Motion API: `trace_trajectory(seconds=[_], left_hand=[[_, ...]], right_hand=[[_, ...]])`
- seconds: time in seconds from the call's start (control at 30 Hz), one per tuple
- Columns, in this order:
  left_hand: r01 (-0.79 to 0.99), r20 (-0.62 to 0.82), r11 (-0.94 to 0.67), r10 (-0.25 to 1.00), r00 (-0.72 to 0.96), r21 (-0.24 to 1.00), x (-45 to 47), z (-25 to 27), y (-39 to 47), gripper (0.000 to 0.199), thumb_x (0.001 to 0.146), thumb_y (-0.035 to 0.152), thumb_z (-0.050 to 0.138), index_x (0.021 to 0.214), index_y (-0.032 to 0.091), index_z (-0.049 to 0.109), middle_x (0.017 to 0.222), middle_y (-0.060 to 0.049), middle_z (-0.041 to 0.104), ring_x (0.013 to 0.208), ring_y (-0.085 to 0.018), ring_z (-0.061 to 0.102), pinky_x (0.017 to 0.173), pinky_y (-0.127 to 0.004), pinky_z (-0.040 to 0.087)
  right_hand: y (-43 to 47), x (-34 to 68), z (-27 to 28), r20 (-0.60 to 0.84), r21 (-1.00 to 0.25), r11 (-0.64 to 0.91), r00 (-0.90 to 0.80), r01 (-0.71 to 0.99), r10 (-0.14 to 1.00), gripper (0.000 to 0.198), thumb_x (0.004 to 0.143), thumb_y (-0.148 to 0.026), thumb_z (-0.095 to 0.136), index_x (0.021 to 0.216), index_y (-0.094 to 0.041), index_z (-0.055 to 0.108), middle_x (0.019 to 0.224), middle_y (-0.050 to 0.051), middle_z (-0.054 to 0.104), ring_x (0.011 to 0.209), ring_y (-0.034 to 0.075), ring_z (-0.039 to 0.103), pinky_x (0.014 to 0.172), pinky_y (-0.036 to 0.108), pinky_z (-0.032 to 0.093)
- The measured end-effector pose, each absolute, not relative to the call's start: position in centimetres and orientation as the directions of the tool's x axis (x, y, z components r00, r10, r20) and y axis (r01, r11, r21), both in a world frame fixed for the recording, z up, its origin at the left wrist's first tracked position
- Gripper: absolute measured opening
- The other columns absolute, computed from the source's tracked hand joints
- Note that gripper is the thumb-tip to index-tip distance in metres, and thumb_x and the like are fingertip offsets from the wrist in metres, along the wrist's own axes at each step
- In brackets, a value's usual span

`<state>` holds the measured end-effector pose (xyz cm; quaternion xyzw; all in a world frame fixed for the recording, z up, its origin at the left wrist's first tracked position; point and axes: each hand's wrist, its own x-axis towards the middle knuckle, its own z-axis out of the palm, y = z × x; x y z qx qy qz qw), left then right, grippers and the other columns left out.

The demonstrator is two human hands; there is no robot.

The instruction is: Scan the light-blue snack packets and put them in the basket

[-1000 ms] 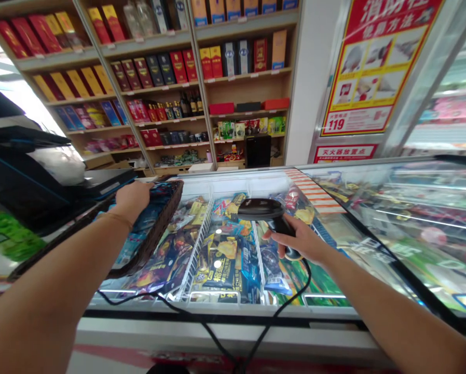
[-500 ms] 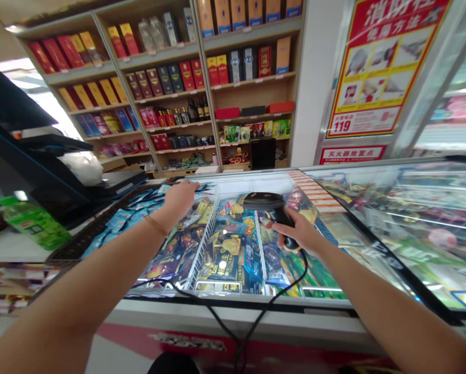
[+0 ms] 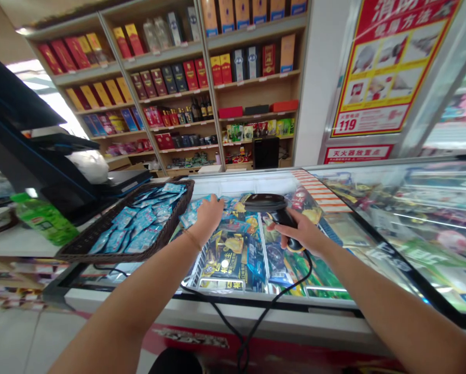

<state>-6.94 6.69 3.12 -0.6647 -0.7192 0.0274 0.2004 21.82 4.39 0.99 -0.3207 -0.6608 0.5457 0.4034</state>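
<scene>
While the green bottle (image 3: 44,218) stands at the far left, the wicker basket (image 3: 84,238) sits just beside it, its right end reaching over the freezer (image 3: 295,317); it is presumably parked there so that the blue packets (image 3: 141,219) heaped in it lie within easy reach; the left hand (image 3: 210,213) is to the right of the basket and clear of its rim, knuckles up, fingers bent downward among more blue packets (image 3: 190,212) above the freezer; whether those fingers pinch a packet or only touch it, I cannot tell from here; further right, over the middle of the freezer, is the black scanner (image 3: 264,201), its head long and nearly level, nose pointing left towards the left hand, its handle sloping down into the palm; the right hand (image 3: 297,228) has its fingers wrapped around that handle, a pistol grip which probably serves to keep the head unobstructed and steady; the cable (image 3: 311,266) leaves the handle's foot and loops down across the freezer's front edge, slack enough, I judge, not to drag on the wrist.
</scene>
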Motion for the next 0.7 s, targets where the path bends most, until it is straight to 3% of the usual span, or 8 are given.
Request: trace_trajectory(seconds=[0.1,0.23,0.37,0.43,0.5,0.57,0.63,0.7], left_hand=[[0.957,0.249,0.133,0.966,-0.067,-0.26,-6.5,2.1,6.9,0.05,0.104,0.014,0.031,0.14,0.016,0.065,0.133,-0.025,0.061,0.114,-0.038,0.068,0.082,-0.045,0.058],[0.933,0.277,0.314,0.925,-0.259,-0.176,-7.8,1.2,7.9,0.054,0.103,0.015,0.029,0.145,0.016,0.062,0.148,-0.03,0.054,0.127,-0.047,0.061,0.085,-0.054,0.058],[0.903,0.22,0.421,0.891,-0.396,-0.081,-9.2,0.8,8.8,0.07,0.101,0.028,0.045,0.169,0.023,0.03,0.17,-0.032,0.027,0.147,-0.058,0.04,0.096,-0.068,0.05],[0.9,0.129,0.434,0.896,-0.425,-0.047,-9.7,1.2,9.1,0.093,0.095,0.044,0.059,0.173,0.021,0.014,0.173,-0.032,0.02,0.153,-0.058,0.029,0.109,-0.075,0.039],[0.922,0.078,0.387,0.919,-0.385,-0.011,-10.5,2.4,9.2,0.113,0.087,0.058,0.068,0.173,0.018,0.008,0.174,-0.031,0.018,0.158,-0.055,0.02,0.118,-0.073,0.029],[0.96,0.148,0.277,0.949,-0.278,0.028,-12.1,4.4,9.3,0.111,0.087,0.06,0.068,0.173,0.019,0.011,0.175,-0.026,0.021,0.162,-0.047,0.018,0.123,-0.065,0.029],[0.981,0.292,0.19,0.936,-0.194,0.043,-15.0,6.9,9.3,0.09,0.094,0.045,0.062,0.171,0.018,0.023,0.172,-0.023,0.032,0.161,-0.039,0.027,0.124,-0.055,0.034],[0.962,0.342,0.267,0.899,-0.273,0.066,-18.7,9.2,9.0,0.08,0.094,0.028,0.062,0.167,0.013,0.032,0.164,-0.026,0.044,0.152,-0.041,0.042,0.118,-0.057,0.04]], right_hand=[[4.4,21.9,0.8,0.185,-0.979,0.203,-0.47,-0.013,0.863,0.059,0.074,-0.05,0.084,0.118,-0.019,0.06,0.1,0.009,0.08,0.05,0.015,0.069,0.047,0.026,0.05],[4.5,22.1,0.5,0.202,-0.975,0.222,-0.467,-0.011,0.861,0.057,0.078,-0.051,0.082,0.12,-0.02,0.061,0.103,0.009,0.08,0.052,0.015,0.07,0.048,0.026,0.05],[4.5,22.1,0.5,0.193,-0.975,0.222,-0.477,0.004,0.858,0.058,0.08,-0.051,0.082,0.123,-0.02,0.06,0.104,0.01,0.08,0.053,0.015,0.07,0.05,0.026,0.052],[4.5,22.1,0.6,0.188,-0.975,0.22,-0.487,0.009,0.853,0.059,0.079,-0.051,0.082,0.124,-0.019,0.06,0.104,0.01,0.08,0.053,0.016,0.071,0.05,0.027,0.053],[4.4,22.1,0.7,0.189,-0.975,0.223,-0.486,0.012,0.853,0.058,0.079,-0.051,0.082,0.123,-0.019,0.061,0.103,0.01,0.08,0.053,0.016,0.07,0.05,0.028,0.053],[4.4,22.1,0.8,0.192,-0.974,0.224,-0.485,0.009,0.853,0.057,0.079,-0.051,0.082,0.122,-0.019,0.062,0.103,0.01,0.08,0.053,0.016,0.07,0.05,0.028,0.053],[4.3,22.1,0.7,0.198,-0.974,0.227,-0.481,0.001,0.854,0.056,0.08,-0.051,0.082,0.122,-0.02,0.062,0.104,0.009,0.08,0.053,0.016,0.07,0.05,0.028,0.054],[4.3,22.1,0.7,0.204,-0.974,0.228,-0.472,-0.007,0.858,0.056,0.081,-0.051,0.082,0.123,-0.02,0.062,0.104,0.009,0.08,0.053,0.015,0.07,0.051,0.028,0.055]])
